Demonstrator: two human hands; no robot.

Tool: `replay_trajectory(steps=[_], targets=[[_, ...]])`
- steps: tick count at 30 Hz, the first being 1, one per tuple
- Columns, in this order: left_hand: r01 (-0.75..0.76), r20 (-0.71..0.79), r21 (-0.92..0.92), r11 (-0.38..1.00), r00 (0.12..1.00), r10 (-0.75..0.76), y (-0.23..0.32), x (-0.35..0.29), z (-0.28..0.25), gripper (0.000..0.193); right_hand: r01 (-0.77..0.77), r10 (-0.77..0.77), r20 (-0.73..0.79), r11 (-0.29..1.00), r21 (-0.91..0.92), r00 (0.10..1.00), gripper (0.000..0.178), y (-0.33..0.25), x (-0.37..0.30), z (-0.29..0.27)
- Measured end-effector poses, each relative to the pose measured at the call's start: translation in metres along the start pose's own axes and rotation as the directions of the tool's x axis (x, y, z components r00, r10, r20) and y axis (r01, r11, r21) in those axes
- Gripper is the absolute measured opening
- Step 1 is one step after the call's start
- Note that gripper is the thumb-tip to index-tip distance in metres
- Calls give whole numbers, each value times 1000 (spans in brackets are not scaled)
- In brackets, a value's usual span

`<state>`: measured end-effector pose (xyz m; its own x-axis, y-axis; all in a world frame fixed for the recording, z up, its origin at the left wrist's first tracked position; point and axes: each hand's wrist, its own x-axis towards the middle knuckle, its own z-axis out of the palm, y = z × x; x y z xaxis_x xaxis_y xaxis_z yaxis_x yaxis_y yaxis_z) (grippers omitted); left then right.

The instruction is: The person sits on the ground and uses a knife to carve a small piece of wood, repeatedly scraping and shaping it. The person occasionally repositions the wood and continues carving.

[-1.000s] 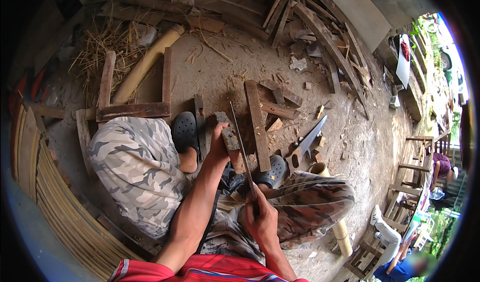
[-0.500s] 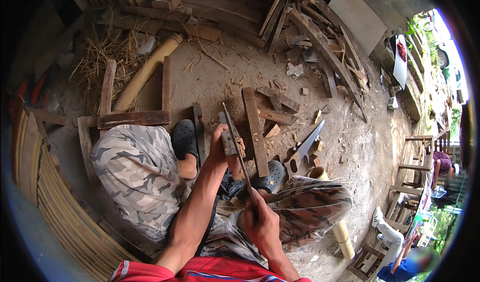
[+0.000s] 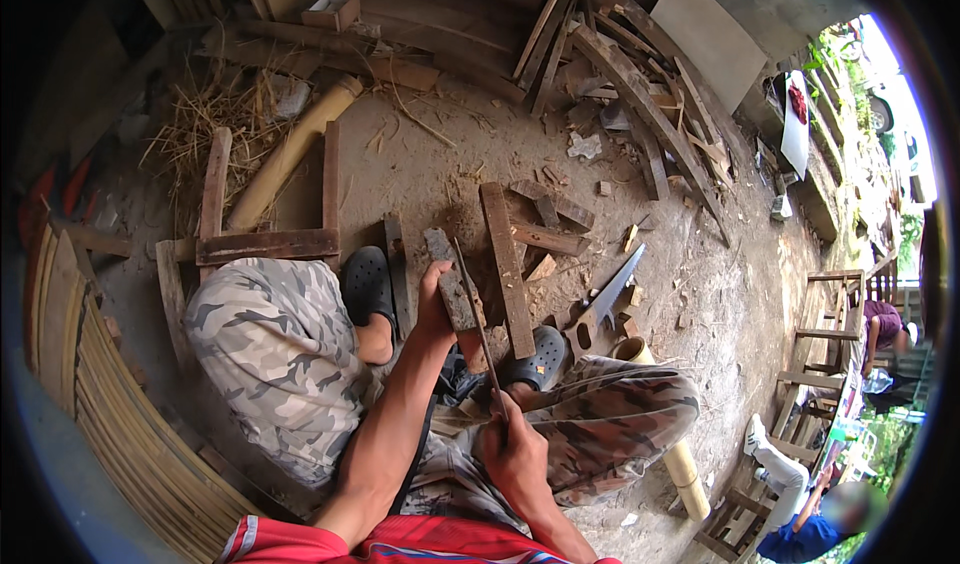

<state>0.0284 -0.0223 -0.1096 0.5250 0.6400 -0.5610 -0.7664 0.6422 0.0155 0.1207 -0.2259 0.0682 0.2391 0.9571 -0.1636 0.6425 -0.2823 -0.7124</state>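
Note:
My left hand grips a short dark wooden block standing between my feet. My right hand is closed on the near end of a long thin strip that runs up across the block. Both knees in camouflage trousers frame the hands, and dark clogs are on my feet. A flat plank lies on the ground just right of the block.
A handsaw lies on the dirt to the right. A bamboo pole and a wooden frame lie at the left, scrap boards at the back, bamboo slats at my left, a seated person at the lower right.
The view has tilted slightly. My right hand has drawn the thin strip a little toward me across the block; my left hand keeps its hold.

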Motion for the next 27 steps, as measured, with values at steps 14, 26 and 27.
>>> replay_trajectory(steps=[14, 26, 27], targets=[[10, 100, 28, 1000, 995, -12, 7, -3, -12, 34, -92, 90, 98, 996, 13, 991, 32, -3, 6, -1], [46, 7, 51, 998, 999, -47, 3, -7, 1, 41, -83, 87, 90, 995, -52, 992, 39, -30, 3, -31], [80, 48, 30, 996, 995, -82, 3, -7, -12, 40, -127, 131, 161, 991, -39, 978, 37, -24, 0, -25]])
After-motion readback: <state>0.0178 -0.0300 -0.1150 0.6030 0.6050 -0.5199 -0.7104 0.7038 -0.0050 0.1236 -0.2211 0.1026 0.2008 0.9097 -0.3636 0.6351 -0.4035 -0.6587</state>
